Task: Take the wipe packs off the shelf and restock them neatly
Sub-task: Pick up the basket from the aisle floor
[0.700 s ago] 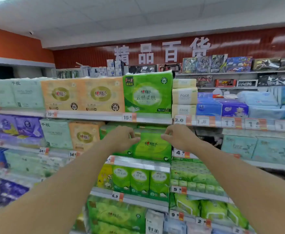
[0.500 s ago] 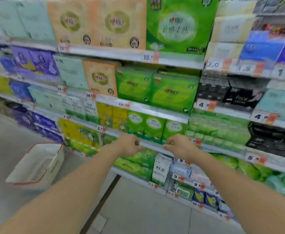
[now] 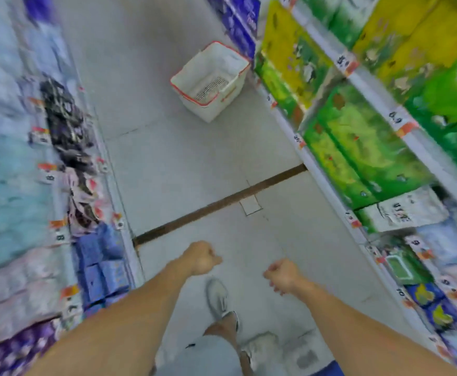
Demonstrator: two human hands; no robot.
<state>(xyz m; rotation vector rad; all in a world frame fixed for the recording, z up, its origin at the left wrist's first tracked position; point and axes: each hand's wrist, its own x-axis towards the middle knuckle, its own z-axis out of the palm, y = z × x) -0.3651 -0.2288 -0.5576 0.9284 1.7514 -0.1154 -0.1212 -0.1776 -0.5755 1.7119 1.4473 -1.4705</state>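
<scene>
Bare-skinned and empty, my left hand (image 3: 200,258) sits at lower centre of the frame, fingers curled into a loose fist that holds nothing. My right hand (image 3: 282,275), just right of it, is curled the same way and also carries nothing. Below them a pale shoe (image 3: 217,297) stands on the grey floor (image 3: 167,164). Further up, near top centre, a white basket (image 3: 210,80) with a red rim rests on the floor beside the shelving; it looks empty, though blur makes this uncertain. Shelves (image 3: 330,185) of green and yellow packs run down the right edge, and what may be the wipe packs (image 3: 403,270) lie at lower right, too smeared to confirm. I judge the task barely begun: no pack is in hand or basket.
</scene>
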